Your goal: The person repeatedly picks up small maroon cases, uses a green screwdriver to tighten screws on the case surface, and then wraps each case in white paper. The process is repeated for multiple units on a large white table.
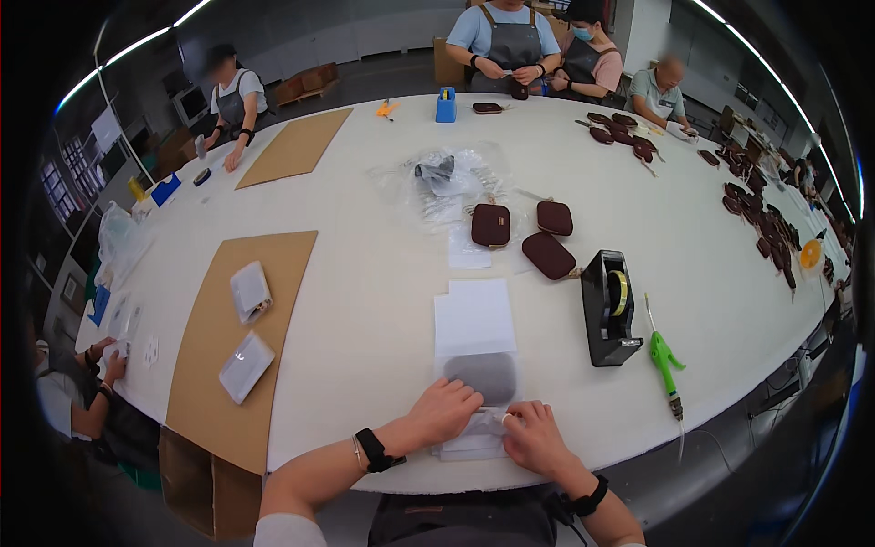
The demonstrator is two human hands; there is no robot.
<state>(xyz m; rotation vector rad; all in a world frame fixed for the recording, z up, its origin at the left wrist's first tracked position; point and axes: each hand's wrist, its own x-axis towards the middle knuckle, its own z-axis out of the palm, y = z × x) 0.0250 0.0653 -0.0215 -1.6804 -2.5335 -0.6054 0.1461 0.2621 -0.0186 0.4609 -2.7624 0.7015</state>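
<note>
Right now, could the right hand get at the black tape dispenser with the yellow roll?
Probably yes: only white tabletop shows between the right hand and the black tape dispenser. The hand is busy at the translucent plastic packet, though, and would likely have to leave that first.

green blow gun [663, 352] lying on the surface [378, 301], just right of a black tape dispenser [602, 321]. blue holder [445, 108] near the far edge, aproned co-worker [507, 46] standing past it.
</note>
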